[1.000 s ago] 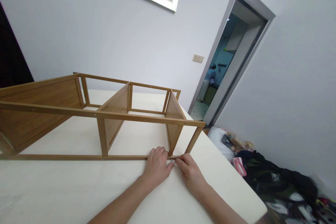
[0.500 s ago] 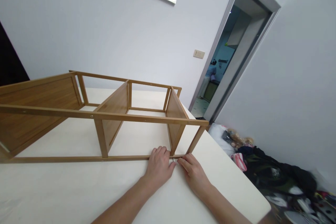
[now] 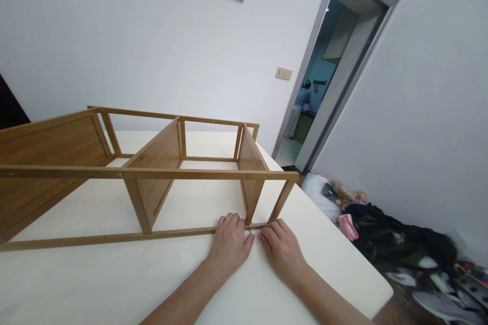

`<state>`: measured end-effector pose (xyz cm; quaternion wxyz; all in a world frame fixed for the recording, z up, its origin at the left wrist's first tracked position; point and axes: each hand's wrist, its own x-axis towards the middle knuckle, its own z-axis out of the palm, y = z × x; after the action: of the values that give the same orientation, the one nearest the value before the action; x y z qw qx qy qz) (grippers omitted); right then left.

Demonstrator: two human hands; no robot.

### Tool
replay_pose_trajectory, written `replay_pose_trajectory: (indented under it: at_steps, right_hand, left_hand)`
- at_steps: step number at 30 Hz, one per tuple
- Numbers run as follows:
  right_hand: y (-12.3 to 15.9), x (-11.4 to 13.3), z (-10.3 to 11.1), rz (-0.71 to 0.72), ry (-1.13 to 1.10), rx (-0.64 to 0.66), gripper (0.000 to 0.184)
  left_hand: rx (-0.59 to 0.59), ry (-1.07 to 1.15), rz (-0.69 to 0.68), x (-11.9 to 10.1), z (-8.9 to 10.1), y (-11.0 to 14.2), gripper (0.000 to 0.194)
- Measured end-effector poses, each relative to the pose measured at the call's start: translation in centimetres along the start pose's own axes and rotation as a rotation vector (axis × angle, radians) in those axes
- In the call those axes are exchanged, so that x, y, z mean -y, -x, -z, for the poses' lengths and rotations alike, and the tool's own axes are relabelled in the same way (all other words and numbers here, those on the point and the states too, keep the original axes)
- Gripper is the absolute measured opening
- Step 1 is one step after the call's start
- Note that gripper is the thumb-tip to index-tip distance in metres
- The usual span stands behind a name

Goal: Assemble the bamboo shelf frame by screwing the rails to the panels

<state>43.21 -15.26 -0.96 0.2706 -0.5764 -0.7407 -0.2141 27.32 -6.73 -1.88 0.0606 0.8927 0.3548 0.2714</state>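
Observation:
A bamboo shelf frame (image 3: 152,172) lies on its side on a white table (image 3: 114,284). My left hand (image 3: 229,245) rests palm down at the frame's near bottom rail (image 3: 114,237), fingers flat over the rail beside the right-hand upright. My right hand (image 3: 282,248) lies just right of it, fingers curled, thumb and forefinger pinched at a small metal piece (image 3: 250,232) against the rail between the two hands. What the piece is stays too small to make out.
The table's right edge (image 3: 343,254) runs close to my right arm. Beyond it, dark clothes and bags (image 3: 396,249) are heaped on the floor. An open doorway (image 3: 324,81) at the back shows a person in another room.
The view has swung slightly, so the frame sits further left and the near rail tilts. Both hands stay at the same spot on the rail, the right hand a little closer to it.

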Motion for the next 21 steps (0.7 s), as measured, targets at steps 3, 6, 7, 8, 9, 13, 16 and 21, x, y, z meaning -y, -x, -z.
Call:
replay_pose_trajectory:
  at_steps: [3, 6, 7, 8, 9, 13, 16, 21]
  right_hand:
    - [0.06, 0.15, -0.09, 0.028, 0.059, 0.017, 0.022]
    - [0.08, 0.28, -0.12, 0.034, 0.061, 0.035, 0.022]
    - [0.06, 0.30, -0.10, 0.034, 0.054, 0.047, 0.021]
    - [0.03, 0.31, -0.07, 0.032, 0.045, 0.060, 0.020]
    - [-0.02, 0.30, -0.04, 0.029, 0.034, 0.078, 0.019]
    - [-0.16, 0.10, 0.19, 0.000, -0.044, 0.169, 0.020]
    - [-0.15, -0.03, 0.32, -0.021, -0.100, 0.212, 0.020]
    - [-0.03, -0.11, 0.26, -0.047, -0.097, 0.203, 0.025]
  left_hand:
    - [-0.009, -0.008, -0.022, 0.12, -0.17, 0.08, 0.012]
    - [-0.013, -0.012, -0.041, 0.22, -0.27, 0.16, 0.012]
    - [-0.015, -0.014, -0.048, 0.25, -0.31, 0.19, 0.011]
    - [-0.017, -0.016, -0.054, 0.30, -0.35, 0.22, 0.011]
    - [-0.019, -0.016, -0.059, 0.35, -0.39, 0.24, 0.011]
    - [-0.031, 0.002, -0.076, 0.52, -0.44, 0.24, 0.009]
    - [-0.027, 0.019, -0.070, 0.52, -0.26, 0.17, 0.007]
    - [0.026, 0.046, -0.047, 0.56, 0.03, 0.17, 0.006]
